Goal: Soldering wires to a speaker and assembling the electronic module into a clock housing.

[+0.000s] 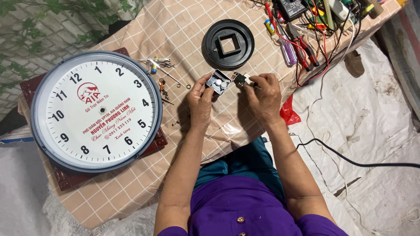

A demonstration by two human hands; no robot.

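Centrally, just below the black round back plate (228,43), both hands meet over the checked cloth (183,26). The left hand (201,101) pinches a small open clock movement (218,81) between thumb and fingertips, holding it tilted above the cloth, its white gears showing. The movement sits at the tips of the fingers, not in the palm. The right hand (264,97) is closed narrowly on a small dark part (240,79) just beside the movement's right edge; whether the part touches the movement cannot be told. To the left lies a large round clock face (96,111) on a dark red tray (65,177), well apart from the hands. Small loose screws and clock hands (164,72) lie between the face and the left hand. Pliers and wires (306,39) crowd the cloth's far right corner.
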